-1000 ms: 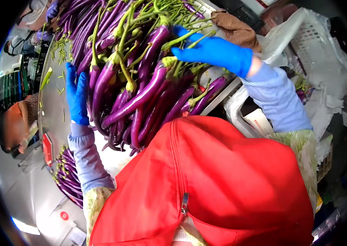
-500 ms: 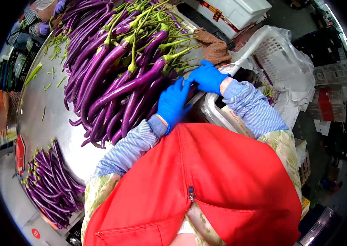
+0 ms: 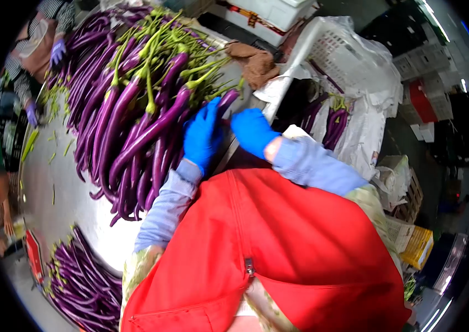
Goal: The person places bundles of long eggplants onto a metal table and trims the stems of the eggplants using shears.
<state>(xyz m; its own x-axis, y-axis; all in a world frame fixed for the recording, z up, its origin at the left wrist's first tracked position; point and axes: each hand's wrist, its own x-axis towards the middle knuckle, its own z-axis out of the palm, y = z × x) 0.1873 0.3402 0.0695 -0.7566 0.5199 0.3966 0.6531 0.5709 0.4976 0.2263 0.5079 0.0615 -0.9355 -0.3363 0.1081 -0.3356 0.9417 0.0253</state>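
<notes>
My left hand (image 3: 201, 135), in a blue glove, is at the right edge of a large pile of long purple eggplants (image 3: 143, 141) with green stems. Its fingers are closed around one eggplant (image 3: 227, 101), whose stem end points up and right; the lower part is hidden. My right hand (image 3: 254, 133), also gloved in blue, is just to the right with curled fingers, near the table edge. What its fingertips hold, if anything, is hidden.
Right of me stands a white plastic crate (image 3: 298, 52) lined with plastic, with eggplants (image 3: 334, 127) inside. A brown cloth (image 3: 254, 63) lies on the metal table (image 3: 52, 177). A smaller eggplant bunch (image 3: 85, 282) lies lower left. Another person's purple-gloved hand (image 3: 57, 52) is upper left.
My right hand has turned into a curled shape and drawn slightly apart from the left. An eggplant now shows by my left hand. The view has shifted, showing more of the crate and the other person.
</notes>
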